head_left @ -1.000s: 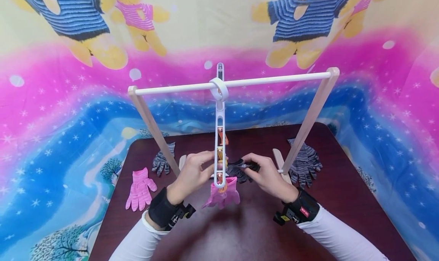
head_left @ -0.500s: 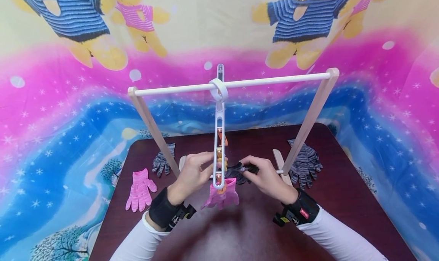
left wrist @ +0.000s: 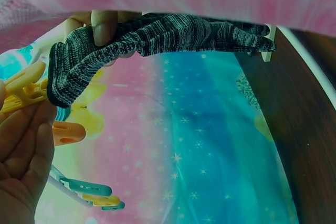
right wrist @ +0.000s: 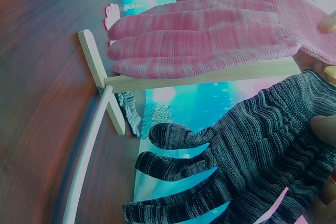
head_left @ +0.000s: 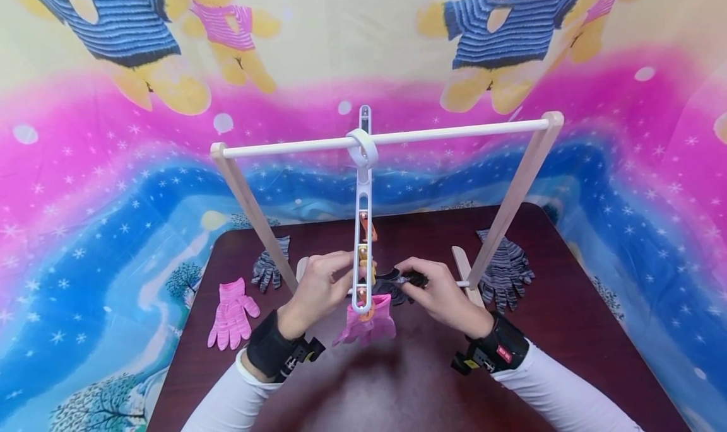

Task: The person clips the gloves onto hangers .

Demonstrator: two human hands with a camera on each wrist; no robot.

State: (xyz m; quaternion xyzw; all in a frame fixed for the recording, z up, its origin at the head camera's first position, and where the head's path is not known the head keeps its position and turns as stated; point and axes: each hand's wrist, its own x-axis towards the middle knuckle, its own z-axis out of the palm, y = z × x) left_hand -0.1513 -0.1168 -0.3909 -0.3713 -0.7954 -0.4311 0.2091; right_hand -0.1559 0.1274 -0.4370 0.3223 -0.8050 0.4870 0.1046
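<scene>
My left hand (head_left: 325,287) pinches a yellow clothespin (left wrist: 23,93) that hangs from the white hanger (head_left: 363,198). With thumb and fingers, my right hand (head_left: 440,290) grips a black-and-grey striped knit glove (right wrist: 252,140) below its cuff. The cuff lies right at the clothespin's tip in the left wrist view, and the glove's fingers hang free. Just nearer to me, a pink glove (head_left: 369,325) hangs by its cuff from an orange clothespin (head_left: 366,312) at the hanger's near end. In the head view the hanger partly covers the left fingertips.
The hanger hooks over a white rod (head_left: 454,132) between wooden posts (head_left: 514,195). On the dark table (head_left: 454,381) lie another pink glove (head_left: 231,315) and a small striped glove (head_left: 269,265) at left, and a larger striped glove (head_left: 505,269) at right. Patterned cloth surrounds the table.
My right hand has shifted slightly left, bringing the striped glove's cuff closer to the yellow clothespin. The hanging pink glove has swayed a little. My left hand stays in place.
</scene>
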